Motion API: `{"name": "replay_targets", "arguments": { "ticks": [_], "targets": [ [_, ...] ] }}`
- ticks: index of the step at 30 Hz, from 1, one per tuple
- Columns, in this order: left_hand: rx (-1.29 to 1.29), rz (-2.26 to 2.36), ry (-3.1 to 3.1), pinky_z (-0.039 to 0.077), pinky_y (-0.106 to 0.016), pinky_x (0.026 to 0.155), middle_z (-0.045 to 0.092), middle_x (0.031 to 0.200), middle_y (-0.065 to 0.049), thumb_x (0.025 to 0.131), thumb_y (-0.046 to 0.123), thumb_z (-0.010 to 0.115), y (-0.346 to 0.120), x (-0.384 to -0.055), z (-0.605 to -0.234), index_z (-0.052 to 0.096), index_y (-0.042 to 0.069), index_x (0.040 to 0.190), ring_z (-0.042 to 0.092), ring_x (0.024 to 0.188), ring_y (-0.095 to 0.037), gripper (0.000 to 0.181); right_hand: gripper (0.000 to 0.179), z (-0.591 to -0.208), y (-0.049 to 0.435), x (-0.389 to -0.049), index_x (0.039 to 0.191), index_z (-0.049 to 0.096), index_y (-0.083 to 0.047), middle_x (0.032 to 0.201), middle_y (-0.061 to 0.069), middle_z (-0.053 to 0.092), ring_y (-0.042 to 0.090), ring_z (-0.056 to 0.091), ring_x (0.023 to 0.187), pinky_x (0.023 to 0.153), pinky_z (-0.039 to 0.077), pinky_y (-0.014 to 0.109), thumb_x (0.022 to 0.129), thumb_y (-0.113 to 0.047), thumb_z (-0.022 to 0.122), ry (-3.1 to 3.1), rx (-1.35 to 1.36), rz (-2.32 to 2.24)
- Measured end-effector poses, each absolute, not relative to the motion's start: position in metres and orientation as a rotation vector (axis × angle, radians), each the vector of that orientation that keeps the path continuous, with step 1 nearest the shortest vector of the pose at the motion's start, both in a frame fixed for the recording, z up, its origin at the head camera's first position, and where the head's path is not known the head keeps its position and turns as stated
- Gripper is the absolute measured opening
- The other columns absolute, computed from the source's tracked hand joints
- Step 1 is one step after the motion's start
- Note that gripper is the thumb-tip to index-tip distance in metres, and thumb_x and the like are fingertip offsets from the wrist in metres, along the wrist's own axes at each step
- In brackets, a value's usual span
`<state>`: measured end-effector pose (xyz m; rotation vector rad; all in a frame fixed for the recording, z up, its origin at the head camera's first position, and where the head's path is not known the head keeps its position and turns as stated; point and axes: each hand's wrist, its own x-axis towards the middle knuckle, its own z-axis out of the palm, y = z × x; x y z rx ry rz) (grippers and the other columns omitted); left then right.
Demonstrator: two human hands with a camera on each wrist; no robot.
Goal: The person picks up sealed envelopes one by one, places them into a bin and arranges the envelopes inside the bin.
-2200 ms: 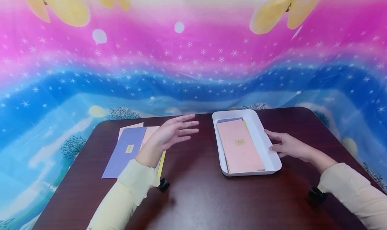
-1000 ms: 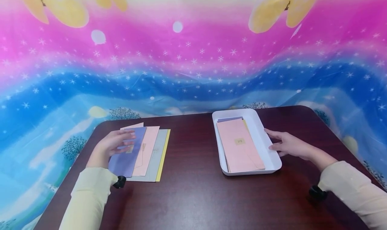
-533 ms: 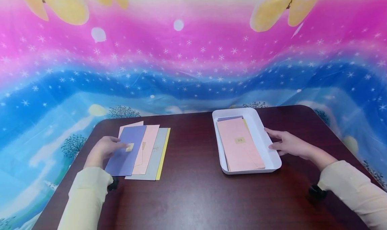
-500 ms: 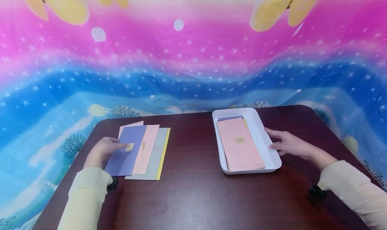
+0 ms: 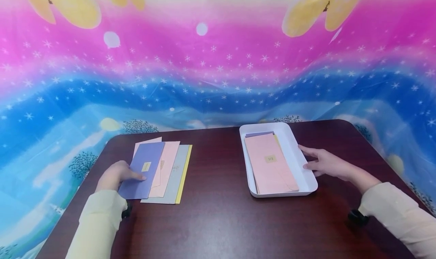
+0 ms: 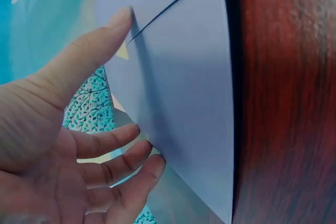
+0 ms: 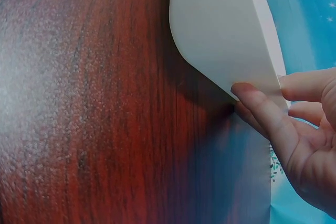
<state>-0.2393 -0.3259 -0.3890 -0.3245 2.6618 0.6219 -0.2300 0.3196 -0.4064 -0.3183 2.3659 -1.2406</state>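
In the head view, a purple envelope point(image 5: 150, 153) with a small pale label lies topmost on a fanned pile at the left. My left hand point(image 5: 119, 172) holds its near left side, thumb across the face. The left wrist view shows the thumb point(image 6: 86, 56) over the envelope beside its flap, the other fingertips at its edge. At the right stands a white tray point(image 5: 303, 177) with a pink envelope point(image 5: 270, 141) uppermost inside, purple and yellow edges showing beneath. Fingers of my right hand point(image 5: 328, 164) rest against the tray's outer right side; the right wrist view shows two fingertips at its wall.
Pink point(image 5: 169, 157), grey point(image 5: 175, 176) and yellow point(image 5: 185, 168) envelopes spread out from under the purple one. The dark wooden table point(image 5: 214, 191) has rounded far corners. Behind it hangs a colourful printed cloth point(image 5: 218, 81). Black straps circle both wrists.
My left hand went from mid-table leftward to the pile, then slid nearer down the purple envelope, bringing its thumb onto it. My right hand and the tray kept their place.
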Motion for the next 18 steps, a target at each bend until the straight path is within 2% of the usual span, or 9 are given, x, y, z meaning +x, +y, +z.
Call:
{"name": "replay_targets", "arguments": {
  "ticks": [8,14,18],
  "targets": [
    [-0.354,0.615,2.633,0.04,-0.062,0.107,0.036,0.132,-0.046,0.077,0.036,0.089,-0.3208,-0.2337,-0.3902,0.014,-0.03,0.138,0.045,0.119,-0.054,0.117,0.08,-0.405,0.317,-0.2287,0.16,0.008,0.005,0.156,0.043,0.017,0.047,0.058,0.121,0.083,0.059,0.049,0.1,-0.001,0.061,2.353,-0.314,-1.264],
    [-0.395,0.608,2.627,0.039,-0.062,0.108,0.033,0.133,-0.046,0.079,0.037,0.088,-0.3214,-0.2344,-0.3918,0.013,-0.03,0.14,0.044,0.119,-0.054,0.117,0.081,-0.406,0.3195,-0.2287,0.16,0.007,0.007,0.156,0.044,0.016,0.046,0.059,0.121,0.082,0.06,0.049,0.1,0.0,0.061,2.345,-0.328,-1.28],
    [-0.357,0.549,2.648,0.045,-0.059,0.103,0.044,0.125,-0.044,0.079,0.041,0.088,-0.3218,-0.235,-0.3945,0.027,-0.031,0.134,0.051,0.111,-0.05,0.109,0.081,-0.4066,0.3203,-0.2287,0.16,0.007,0.007,0.155,0.044,0.016,0.046,0.058,0.121,0.082,0.06,0.049,0.1,0.0,0.061,2.349,-0.331,-1.277]
  ]
}}
